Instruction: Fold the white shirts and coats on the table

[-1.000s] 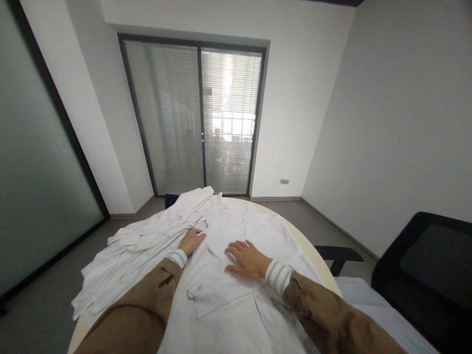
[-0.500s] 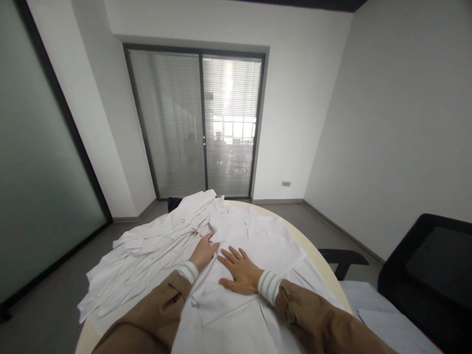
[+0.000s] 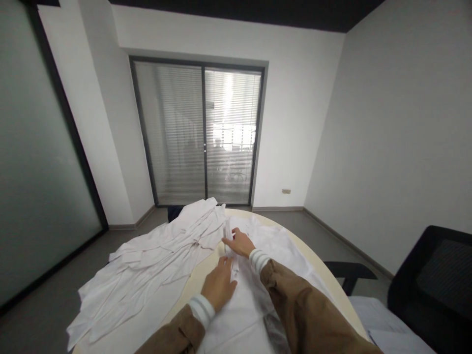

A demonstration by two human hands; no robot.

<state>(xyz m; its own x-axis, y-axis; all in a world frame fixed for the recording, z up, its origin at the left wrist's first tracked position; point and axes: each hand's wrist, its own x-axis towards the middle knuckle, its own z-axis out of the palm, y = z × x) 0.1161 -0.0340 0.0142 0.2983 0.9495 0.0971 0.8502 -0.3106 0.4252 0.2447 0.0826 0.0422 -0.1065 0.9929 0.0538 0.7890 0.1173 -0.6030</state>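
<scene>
While your round cream desk [image 3: 191,290] fills the lower middle of the view, most of its top is under white cloth. Your white shirt [image 3: 273,246] lies on the right half, its long axis running from your body away toward the blinds [image 3: 201,135], the far end pointing at the window. It is plain white, mostly flat, with its left edge turned over into a narrow bunched fold along the bare strip of desk. A loose pile of white garments [image 3: 147,265] spreads over the left half and hangs off the near-left rim, just beside the shirt at the far end.

A black chair [image 3: 431,280] stands to the right, well apart from the cloth.

Your right hand [image 3: 239,243] rests on the far part of that folded edge, fingers drawn together on the cloth; whether they actually pinch it is hard to tell from here. Your left hand [image 3: 220,287] lies nearer you on the same edge, palm down, fingers close together and touching the fold. The shirt's body stretches to the right of both hands, under your right sleeve.
</scene>
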